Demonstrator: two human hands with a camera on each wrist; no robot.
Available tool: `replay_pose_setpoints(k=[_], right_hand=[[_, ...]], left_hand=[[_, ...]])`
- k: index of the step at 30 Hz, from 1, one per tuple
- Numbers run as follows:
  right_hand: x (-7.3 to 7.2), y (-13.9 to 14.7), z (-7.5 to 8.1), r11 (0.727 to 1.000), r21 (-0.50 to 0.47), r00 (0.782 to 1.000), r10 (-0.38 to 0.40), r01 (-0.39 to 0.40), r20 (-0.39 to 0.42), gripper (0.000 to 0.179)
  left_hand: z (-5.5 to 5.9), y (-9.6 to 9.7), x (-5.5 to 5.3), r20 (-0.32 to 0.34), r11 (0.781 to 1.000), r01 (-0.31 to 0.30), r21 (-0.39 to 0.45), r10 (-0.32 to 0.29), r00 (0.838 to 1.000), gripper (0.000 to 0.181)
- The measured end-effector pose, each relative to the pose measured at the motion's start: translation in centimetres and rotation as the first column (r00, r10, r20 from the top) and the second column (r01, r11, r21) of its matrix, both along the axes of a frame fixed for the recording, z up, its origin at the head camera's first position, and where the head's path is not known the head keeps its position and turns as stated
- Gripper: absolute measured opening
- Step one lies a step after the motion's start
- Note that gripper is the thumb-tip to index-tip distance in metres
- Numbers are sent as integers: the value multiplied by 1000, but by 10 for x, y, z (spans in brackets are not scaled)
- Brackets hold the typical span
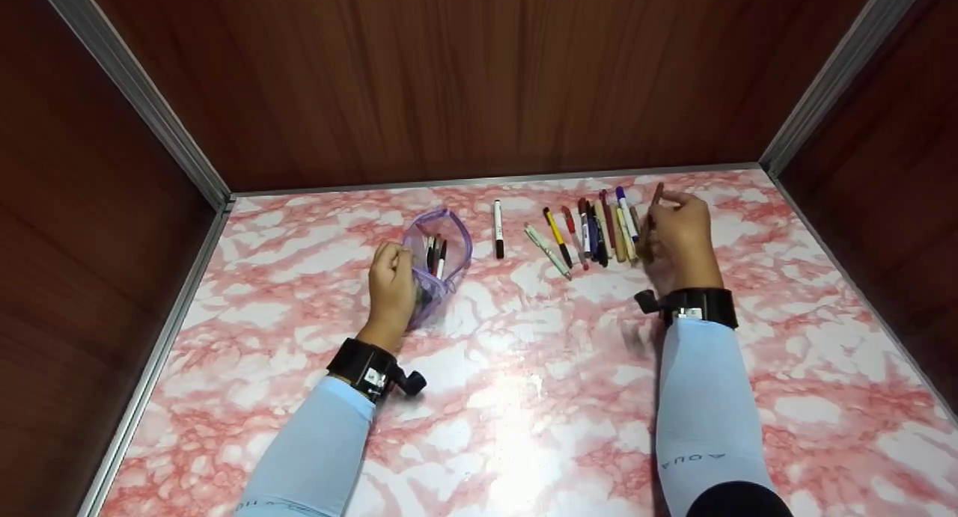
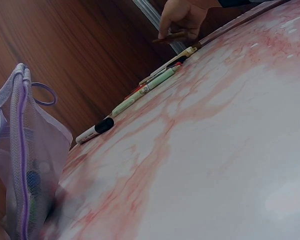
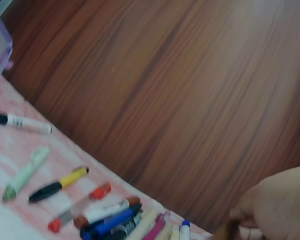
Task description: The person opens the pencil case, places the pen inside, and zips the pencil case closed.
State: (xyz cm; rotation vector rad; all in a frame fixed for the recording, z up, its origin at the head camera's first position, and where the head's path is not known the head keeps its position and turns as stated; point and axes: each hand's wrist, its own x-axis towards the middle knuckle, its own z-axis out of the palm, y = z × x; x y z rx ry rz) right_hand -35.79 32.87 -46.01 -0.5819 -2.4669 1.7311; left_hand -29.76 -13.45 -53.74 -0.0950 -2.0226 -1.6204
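My left hand (image 1: 393, 281) grips the near-left edge of a purple mesh pencil pouch (image 1: 434, 300), its mouth open. Several pens (image 1: 438, 255) stand inside it; their lower ends are hard to make out through the mesh. At the right end of a row of pens, my right hand (image 1: 685, 229) pinches a slim brown pen (image 2: 171, 37) above the table. That row holds a white marker with a purple cap (image 1: 626, 212), a yellow-and-black pen (image 1: 557, 236), a red-capped clear pen (image 3: 80, 207) and several others lying side by side.
Between pouch and row lie a white marker with a black cap (image 1: 498, 229) and a pale green pen (image 1: 548, 251). The pink-and-white marbled table (image 1: 524, 397) is bounded by brown wood-grain panels (image 1: 486, 83) at the back and both sides.
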Motion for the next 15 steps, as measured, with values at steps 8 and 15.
replay_pose_setpoints(k=[8,15], right_hand=[[-5,-15,12,969,-248,982,-40,-7,-183,69],[-4,-45,18,941,-334,964,-40,-52,-263,79]], left_hand=[[0,0,0,-2,1000,-3,-4,3,1000,23],[1,0,1,4,1000,-6,-8,6,1000,22]])
